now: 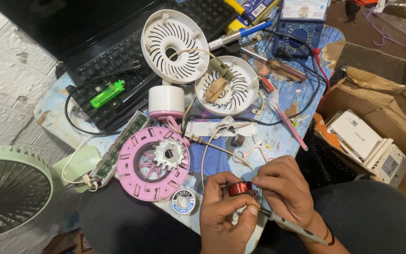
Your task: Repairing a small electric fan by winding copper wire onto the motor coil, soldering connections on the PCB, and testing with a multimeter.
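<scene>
Left hand: my left hand (224,214) pinches a small coil of red-brown copper wire (239,188) between thumb and fingertips, turned up toward me so its near side is exposed to the tool.
Right hand: my right hand (285,190) is closed round a slim grey soldering iron (297,228), gripped like a pen; its handle trails back past my wrist, and I judge the tip to sit at the coil, hidden behind my fingers.
Pose: both wrists come in from the bottom edge and meet low over the table's near rim, fingers curled and knuckles up, the hands touching at the coil to steady each other.
Near the hands: a small reel of solder wire (183,202) lies just left of my left hand, within easy reach; a thin pale lead loops from the coil area up toward a white bracket (219,128).
Further left: a pink round fan housing (152,162) lies flat with a toothed cream rotor (168,154) at its centre.
Above: two white slotted fan covers (175,46) and (231,89), and a white cylinder (166,101) with a pink base between them.
Far edge: a blue multimeter (300,28), a black keyboard (118,61) with a green lighter (107,93) on it, screwdrivers.
Table: a worn blue table (301,94) carries all of it.
</scene>
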